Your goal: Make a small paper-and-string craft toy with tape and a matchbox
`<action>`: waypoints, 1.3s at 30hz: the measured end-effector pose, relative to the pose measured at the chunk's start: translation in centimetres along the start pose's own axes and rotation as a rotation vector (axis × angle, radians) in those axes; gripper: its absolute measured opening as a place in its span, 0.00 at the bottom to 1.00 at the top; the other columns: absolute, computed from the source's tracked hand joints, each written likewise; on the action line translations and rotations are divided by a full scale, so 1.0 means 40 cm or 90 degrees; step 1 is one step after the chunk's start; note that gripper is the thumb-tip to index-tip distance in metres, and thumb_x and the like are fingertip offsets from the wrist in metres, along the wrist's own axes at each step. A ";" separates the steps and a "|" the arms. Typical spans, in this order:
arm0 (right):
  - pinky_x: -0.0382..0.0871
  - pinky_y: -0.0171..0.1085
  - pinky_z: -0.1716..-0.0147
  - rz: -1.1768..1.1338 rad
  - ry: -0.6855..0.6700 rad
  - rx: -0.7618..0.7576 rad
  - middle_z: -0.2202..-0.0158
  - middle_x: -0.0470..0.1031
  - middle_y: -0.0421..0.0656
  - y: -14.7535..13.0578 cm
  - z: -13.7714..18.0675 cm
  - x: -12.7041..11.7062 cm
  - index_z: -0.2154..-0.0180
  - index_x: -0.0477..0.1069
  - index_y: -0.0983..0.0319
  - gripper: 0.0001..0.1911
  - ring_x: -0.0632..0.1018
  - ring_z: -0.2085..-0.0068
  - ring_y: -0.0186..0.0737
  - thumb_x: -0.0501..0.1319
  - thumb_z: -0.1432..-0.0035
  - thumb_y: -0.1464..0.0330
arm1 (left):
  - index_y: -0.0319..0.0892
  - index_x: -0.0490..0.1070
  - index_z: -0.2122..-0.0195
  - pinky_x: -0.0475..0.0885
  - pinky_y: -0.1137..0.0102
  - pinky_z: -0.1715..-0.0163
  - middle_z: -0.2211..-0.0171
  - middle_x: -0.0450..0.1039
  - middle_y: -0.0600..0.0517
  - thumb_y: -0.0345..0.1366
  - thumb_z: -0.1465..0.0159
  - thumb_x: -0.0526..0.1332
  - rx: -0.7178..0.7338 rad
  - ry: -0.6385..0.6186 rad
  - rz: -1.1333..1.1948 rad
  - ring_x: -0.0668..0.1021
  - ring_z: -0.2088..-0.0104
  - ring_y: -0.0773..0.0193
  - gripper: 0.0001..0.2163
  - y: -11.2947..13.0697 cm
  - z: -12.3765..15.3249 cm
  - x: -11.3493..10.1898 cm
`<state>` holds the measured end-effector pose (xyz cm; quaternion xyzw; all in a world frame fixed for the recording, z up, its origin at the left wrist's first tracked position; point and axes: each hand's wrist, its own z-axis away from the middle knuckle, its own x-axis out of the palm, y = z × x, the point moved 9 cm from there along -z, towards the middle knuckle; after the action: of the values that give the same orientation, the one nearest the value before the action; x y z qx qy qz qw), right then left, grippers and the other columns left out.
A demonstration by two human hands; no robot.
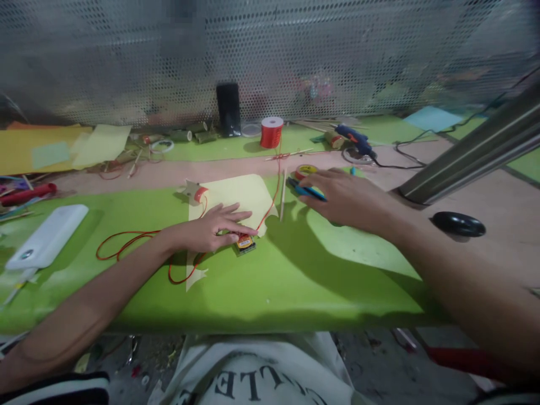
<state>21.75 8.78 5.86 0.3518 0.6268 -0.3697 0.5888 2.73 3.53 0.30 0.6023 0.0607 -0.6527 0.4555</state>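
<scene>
My left hand (211, 228) lies flat with its fingers spread over a pale yellow paper (240, 191) with cut edges. Its index finger presses on a red cord (270, 211), beside a small packet with an orange and yellow label (245, 243). The cord loops out to the left under my wrist. A small red-banded piece (201, 194) sits on the paper's upper left. To the right, my right hand (333, 194) has its fingers closed around blue-handled scissors (311, 192), largely hidden by the hand. A tape roll (306, 171) lies just behind them.
A red cord spool (271, 135) and a black phone (228, 109) stand at the back. A thin stick (283, 197) lies between my hands. Right are a glue gun (354, 138), metal pole (464, 140) and black mouse (459, 224); left, a white power bank (48, 236).
</scene>
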 end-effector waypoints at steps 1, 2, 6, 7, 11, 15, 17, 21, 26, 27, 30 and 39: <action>0.69 0.51 0.53 0.029 -0.008 0.053 0.47 0.75 0.61 0.031 0.003 0.003 0.47 0.70 0.68 0.21 0.75 0.47 0.61 0.54 0.33 0.61 | 0.57 0.66 0.37 0.37 0.46 0.30 0.27 0.46 0.54 0.42 0.27 0.49 -0.001 -0.004 0.000 0.44 0.26 0.53 0.19 -0.001 0.000 0.001; 0.69 0.50 0.56 0.050 -0.020 0.086 0.48 0.75 0.62 0.054 0.006 0.012 0.47 0.69 0.68 0.22 0.75 0.49 0.61 0.54 0.33 0.58 | 0.57 0.66 0.37 0.37 0.45 0.30 0.27 0.45 0.54 0.42 0.27 0.49 -0.001 -0.009 -0.001 0.43 0.26 0.53 0.19 -0.003 0.000 0.001; 0.67 0.45 0.63 0.093 -0.075 0.125 0.51 0.76 0.61 0.097 0.004 0.070 0.52 0.70 0.67 0.25 0.76 0.51 0.59 0.51 0.33 0.52 | 0.57 0.64 0.36 0.36 0.46 0.30 0.27 0.43 0.55 0.44 0.26 0.48 0.010 -0.037 0.005 0.41 0.26 0.53 0.20 -0.005 -0.001 0.007; 0.66 0.44 0.64 0.098 -0.086 0.136 0.50 0.76 0.60 0.105 0.001 0.081 0.52 0.70 0.66 0.24 0.76 0.51 0.59 0.51 0.33 0.53 | 0.57 0.64 0.35 0.35 0.47 0.30 0.26 0.43 0.55 0.45 0.26 0.48 0.013 -0.043 0.005 0.41 0.26 0.53 0.20 -0.005 -0.002 0.008; 0.63 0.41 0.67 0.088 -0.102 0.179 0.53 0.76 0.58 0.121 -0.002 0.085 0.54 0.69 0.66 0.20 0.77 0.54 0.56 0.51 0.34 0.58 | 0.57 0.64 0.35 0.35 0.48 0.30 0.26 0.43 0.55 0.49 0.27 0.48 0.016 -0.044 0.018 0.41 0.26 0.51 0.21 -0.011 -0.004 0.008; 0.59 0.37 0.73 -0.066 -0.084 0.149 0.65 0.77 0.51 0.058 0.042 0.031 0.54 0.68 0.65 0.20 0.76 0.68 0.45 0.50 0.34 0.57 | 0.58 0.63 0.35 0.36 0.47 0.30 0.27 0.44 0.55 0.50 0.27 0.48 0.015 -0.034 0.029 0.42 0.26 0.51 0.22 -0.014 -0.004 0.008; 0.60 0.35 0.73 -0.207 -0.130 0.041 0.68 0.76 0.47 -0.037 0.085 0.015 0.55 0.68 0.64 0.20 0.75 0.71 0.40 0.46 0.33 0.57 | 0.57 0.64 0.35 0.36 0.47 0.30 0.27 0.45 0.55 0.51 0.27 0.48 0.016 -0.029 0.032 0.42 0.26 0.50 0.22 -0.013 -0.004 0.007; 0.54 0.34 0.77 -0.298 -0.243 -0.079 0.74 0.74 0.42 -0.194 0.181 0.012 0.50 0.68 0.62 0.20 0.70 0.78 0.35 0.43 0.30 0.61 | 0.55 0.63 0.35 0.37 0.47 0.30 0.27 0.47 0.53 0.50 0.28 0.49 0.014 -0.021 0.036 0.43 0.26 0.50 0.22 -0.010 -0.004 0.002; 0.51 0.35 0.77 -0.199 -0.224 -0.121 0.70 0.78 0.46 -0.248 0.187 0.033 0.34 0.57 0.68 0.27 0.75 0.73 0.40 0.46 0.33 0.71 | 0.54 0.63 0.35 0.38 0.46 0.30 0.27 0.47 0.52 0.50 0.28 0.49 0.016 -0.021 0.026 0.44 0.26 0.49 0.22 -0.013 -0.005 0.004; 0.51 0.35 0.77 -0.168 -0.219 -0.133 0.70 0.79 0.47 -0.253 0.179 0.038 0.33 0.55 0.69 0.28 0.76 0.73 0.41 0.47 0.34 0.72 | 0.54 0.63 0.35 0.38 0.46 0.30 0.27 0.47 0.52 0.50 0.28 0.49 0.017 -0.017 0.025 0.44 0.26 0.49 0.22 -0.014 -0.005 0.004; 0.49 0.36 0.77 -0.059 -0.221 -0.184 0.70 0.79 0.48 -0.272 0.157 0.052 0.32 0.52 0.73 0.33 0.76 0.74 0.41 0.50 0.38 0.76 | 0.55 0.62 0.34 0.38 0.46 0.30 0.27 0.46 0.52 0.50 0.28 0.49 0.012 -0.008 0.026 0.44 0.26 0.49 0.23 -0.016 -0.006 0.006; 0.49 0.38 0.77 0.036 -0.269 -0.226 0.68 0.79 0.49 -0.311 0.149 0.074 0.29 0.41 0.75 0.45 0.75 0.72 0.41 0.54 0.47 0.79 | 0.54 0.64 0.35 0.36 0.44 0.31 0.26 0.40 0.52 0.47 0.28 0.50 -0.034 -0.013 -0.011 0.39 0.26 0.47 0.21 -0.023 -0.004 0.009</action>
<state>13.50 -2.39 3.32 0.1755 0.5349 -0.3026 0.7691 2.30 3.97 -0.45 0.5825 0.0789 -0.6610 0.4664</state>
